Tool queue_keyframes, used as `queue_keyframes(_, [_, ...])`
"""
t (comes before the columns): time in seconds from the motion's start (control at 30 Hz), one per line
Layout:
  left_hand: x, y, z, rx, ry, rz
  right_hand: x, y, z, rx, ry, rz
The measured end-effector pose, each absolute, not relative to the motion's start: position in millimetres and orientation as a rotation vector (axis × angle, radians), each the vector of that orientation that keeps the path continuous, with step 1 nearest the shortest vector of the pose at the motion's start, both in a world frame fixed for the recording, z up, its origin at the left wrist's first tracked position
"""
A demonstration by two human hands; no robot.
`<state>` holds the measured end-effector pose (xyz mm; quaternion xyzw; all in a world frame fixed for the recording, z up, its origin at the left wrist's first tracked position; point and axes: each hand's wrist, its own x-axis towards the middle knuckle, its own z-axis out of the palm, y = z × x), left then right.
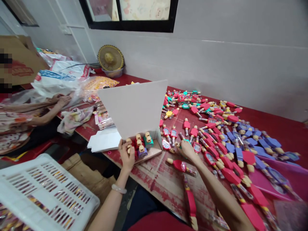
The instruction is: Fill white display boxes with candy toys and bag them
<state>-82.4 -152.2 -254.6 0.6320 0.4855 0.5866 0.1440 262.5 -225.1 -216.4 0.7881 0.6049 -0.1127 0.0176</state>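
An upright-lidded white cardboard box (157, 146) stands at the table's front edge. Several toys (141, 149) with beige knobbed tops and red, purple or teal bodies stand upright at its left side. My left hand (127, 155) is closed around the box's left side, its thumb over the nearest toys. To the right of the box, my right hand (188, 150) has its fingers curled down on a teal toy (186, 140), partly hidden by the hand. Around it lie loose toys with red paddle-shaped bodies, beige knobs and clear tubes, such as this red toy (181, 166).
Many red, blue and teal toys cover the table's right side, some in a pink tray (267, 175). Flattened white cartons (106, 140) lie left of the box. A white slotted basket (48, 189) stands lower left. Another person's hands (63, 100) work near plastic bags (56, 81).
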Motion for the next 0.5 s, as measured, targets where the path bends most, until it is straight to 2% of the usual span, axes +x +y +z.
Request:
queue_keyframes(0.1, [-82,-152,-256,1.844,1.422,1.675,243,-240,-192,2.816,2.158,-0.433])
queue_keyframes(0.2, [-83,-152,-257,1.855,1.429,1.673,203,-248,-182,3.083,2.529,-0.651])
queue_keyframes(0.33, [-83,-153,-256,1.864,1.425,1.663,155,-241,-198,2.895,2.796,-0.846])
queue_keyframes(0.5, [-83,-155,-256,1.869,1.426,1.665,132,-221,-210,2.649,2.804,-0.582])
